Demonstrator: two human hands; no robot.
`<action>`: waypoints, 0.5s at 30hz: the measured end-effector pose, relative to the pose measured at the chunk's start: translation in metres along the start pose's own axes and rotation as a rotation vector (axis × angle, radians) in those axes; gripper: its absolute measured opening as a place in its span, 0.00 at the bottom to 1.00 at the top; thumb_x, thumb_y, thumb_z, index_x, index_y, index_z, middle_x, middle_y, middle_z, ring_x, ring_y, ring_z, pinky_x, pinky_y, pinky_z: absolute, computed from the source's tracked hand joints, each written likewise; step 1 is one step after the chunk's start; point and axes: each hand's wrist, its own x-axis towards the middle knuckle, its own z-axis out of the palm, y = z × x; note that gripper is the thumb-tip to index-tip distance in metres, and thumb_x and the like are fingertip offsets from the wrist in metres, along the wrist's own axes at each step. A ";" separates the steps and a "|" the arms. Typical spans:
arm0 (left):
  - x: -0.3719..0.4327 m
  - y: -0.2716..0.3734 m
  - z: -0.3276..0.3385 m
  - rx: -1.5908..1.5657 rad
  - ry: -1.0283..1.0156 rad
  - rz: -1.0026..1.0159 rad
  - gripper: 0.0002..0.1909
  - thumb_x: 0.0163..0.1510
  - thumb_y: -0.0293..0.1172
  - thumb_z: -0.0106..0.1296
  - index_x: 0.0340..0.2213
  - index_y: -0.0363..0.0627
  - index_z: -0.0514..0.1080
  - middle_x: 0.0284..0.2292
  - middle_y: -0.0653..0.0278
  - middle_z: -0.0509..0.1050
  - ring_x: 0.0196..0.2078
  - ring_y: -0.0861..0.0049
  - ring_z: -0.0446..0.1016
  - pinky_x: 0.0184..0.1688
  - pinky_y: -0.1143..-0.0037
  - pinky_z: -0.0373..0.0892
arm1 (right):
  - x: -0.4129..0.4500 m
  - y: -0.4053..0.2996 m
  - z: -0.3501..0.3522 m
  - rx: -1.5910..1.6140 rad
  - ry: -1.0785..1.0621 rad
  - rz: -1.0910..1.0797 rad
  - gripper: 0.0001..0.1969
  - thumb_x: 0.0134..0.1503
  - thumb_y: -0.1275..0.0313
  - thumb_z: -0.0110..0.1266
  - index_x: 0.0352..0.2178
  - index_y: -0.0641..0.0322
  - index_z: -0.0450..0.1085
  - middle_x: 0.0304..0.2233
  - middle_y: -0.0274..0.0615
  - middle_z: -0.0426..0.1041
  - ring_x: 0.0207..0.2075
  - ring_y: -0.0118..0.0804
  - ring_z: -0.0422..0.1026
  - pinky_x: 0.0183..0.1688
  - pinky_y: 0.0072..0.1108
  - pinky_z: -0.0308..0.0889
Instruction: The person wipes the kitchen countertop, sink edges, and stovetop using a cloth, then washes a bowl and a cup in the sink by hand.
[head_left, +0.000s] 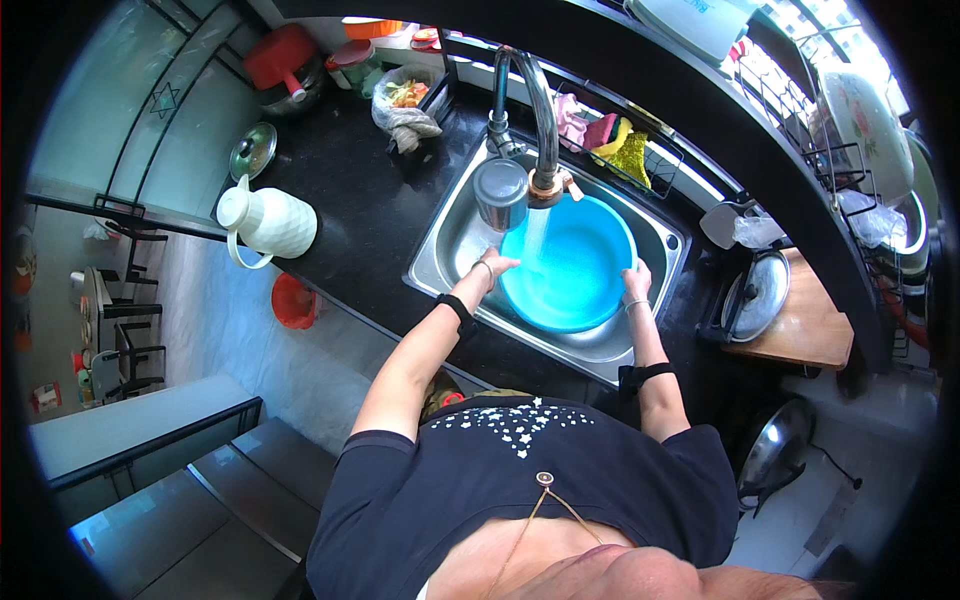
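Observation:
A round blue plastic basin (574, 289) sits within the stainless steel sink (472, 247), below a faucet (546, 127) with a filter cartridge (501, 187) at its outlet. A stream of water (535, 232) falls into the basin. My left hand (495, 266) grips the basin's left rim, its thumb over the edge. On the opposite rim is my right hand (636, 281), its fingers mostly hidden behind the edge. Both wrists wear bracelets, and a black strap circles each forearm.
Left on the black countertop (352, 180) stands a white jug (277, 221) near the edge. A bag-lined scrap bin (409, 97) is behind it. A wire rack of cloths (630, 154) runs behind the sink. To the right are a metal lid (761, 296) and a wooden board (817, 322).

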 end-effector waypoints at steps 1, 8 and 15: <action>0.002 -0.007 0.000 0.128 0.002 -0.108 0.38 0.39 0.39 0.58 0.49 0.41 0.52 0.51 0.54 0.55 0.54 0.62 0.54 0.51 0.62 0.55 | 0.004 0.013 -0.005 0.089 -0.054 0.121 0.18 0.34 0.80 0.47 0.32 0.64 0.68 0.26 0.42 0.71 0.29 0.36 0.69 0.34 0.26 0.65; -0.019 -0.017 0.019 0.196 0.516 0.097 0.22 0.37 0.28 0.47 0.38 0.38 0.59 0.36 0.43 0.67 0.42 0.52 0.65 0.44 0.67 0.62 | -0.008 0.056 0.010 0.670 -0.323 0.435 0.09 0.39 0.75 0.56 0.26 0.64 0.68 0.24 0.38 0.67 0.27 0.34 0.66 0.30 0.25 0.63; -0.047 0.007 0.006 0.002 0.609 0.291 0.16 0.33 0.28 0.46 0.30 0.39 0.65 0.31 0.49 0.70 0.37 0.55 0.68 0.39 0.67 0.63 | -0.012 -0.004 0.010 -0.425 0.252 -0.453 0.11 0.47 0.64 0.53 0.28 0.60 0.69 0.32 0.43 0.65 0.35 0.40 0.65 0.34 0.28 0.63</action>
